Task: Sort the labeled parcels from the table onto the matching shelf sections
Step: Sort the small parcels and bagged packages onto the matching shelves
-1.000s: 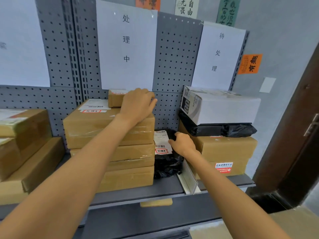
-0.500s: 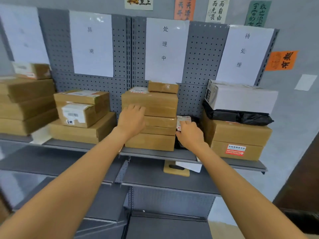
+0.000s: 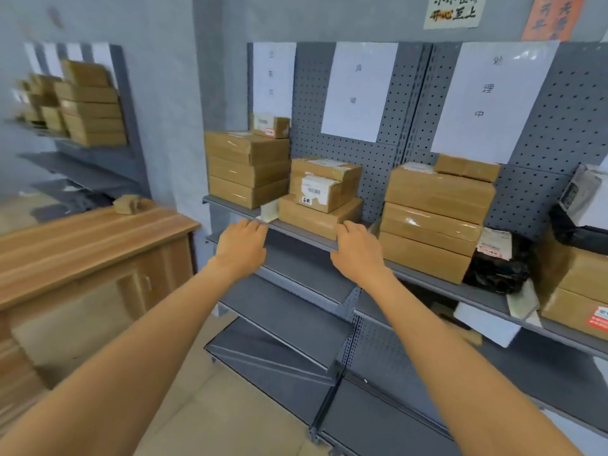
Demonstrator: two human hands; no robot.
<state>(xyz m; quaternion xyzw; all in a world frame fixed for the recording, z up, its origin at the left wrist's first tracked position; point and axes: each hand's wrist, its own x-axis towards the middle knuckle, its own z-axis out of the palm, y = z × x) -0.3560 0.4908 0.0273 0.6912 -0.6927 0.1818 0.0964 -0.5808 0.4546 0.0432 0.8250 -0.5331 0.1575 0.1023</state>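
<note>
Both hands empty. Left hand [image 3: 241, 246] loosely spread, fingers slack, held in front of the shelf edge [image 3: 297, 232]; contact with the edge not clear from this angle. Right hand [image 3: 357, 251] likewise relaxed and holding nothing, knuckles up, just before the stacked cartons of the second section.

Outward from the hands: grey pegboard shelving with paper section signs [image 3: 357, 92] above each bay. First bay holds a stack of brown cartons [image 3: 245, 169] topped by a small box; second bay a labelled carton [image 3: 324, 184] on a flat one; third bay a taller stack [image 3: 434, 218] with a black poly bag [image 3: 496, 264] just beside it (white label facing out). More parcels at far right, partly cut off.

One small brown parcel [image 3: 126, 204] left on the wooden table [image 3: 82, 238], far end, well apart from either hand. Label not readable; view blurred on that side.

Handling, as judgement: taped cardboard, stiff, probably light given its small look. Tape surfaces likely a bit slick. Best taken across opposite side faces, thumb one side and fingers the other, label kept upward for reading against the signs. One hand likely enough; second hand under the base if heavier than expected. Little risk of crushing.
</note>
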